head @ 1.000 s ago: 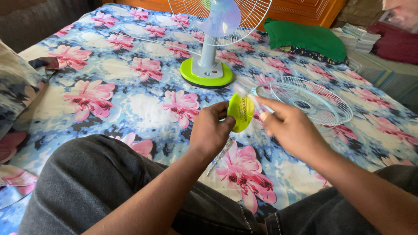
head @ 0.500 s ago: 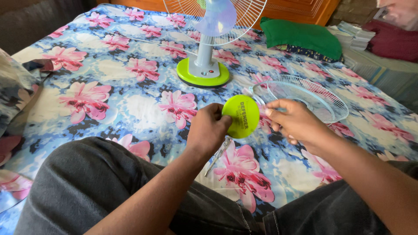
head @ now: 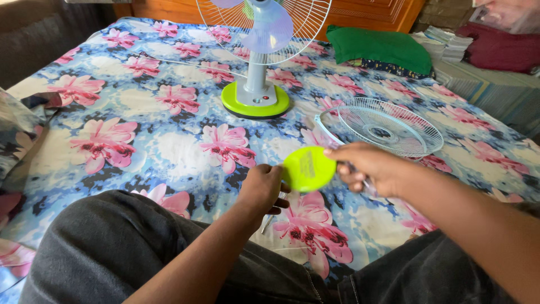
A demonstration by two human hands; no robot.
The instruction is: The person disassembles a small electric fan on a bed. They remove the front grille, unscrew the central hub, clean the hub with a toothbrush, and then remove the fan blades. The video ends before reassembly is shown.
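A round lime-green plastic cap [head: 309,168] is held between the two hands, above the bed and tilted so that its flat face is turned upward; its left edge is pinched by the fingers of the left hand [head: 263,187], which are curled closed against it, while its right edge is gripped by the thumb and fingers of the right hand [head: 364,167], also closed on the cap. Something thin and clear appears to be held under the right hand's fingers, but what it is cannot be told; a slim screwdriver [head: 269,218] is seen lying on the bed just below the left hand, mostly hidden by it. Just beyond the right hand a detached pale-blue wire fan grille [head: 382,126] is laid flat on the floral bedsheet [head: 112,141]; farther ahead of both hands a table fan [head: 256,90] stands upright on its lime-green base, its front guard off and its translucent blades exposed. Well beyond the right hand a green cushion [head: 382,48] is rested near the wooden headboard [head: 360,11]; the person's knees in dark grey trousers [head: 112,247] are seen below both hands.
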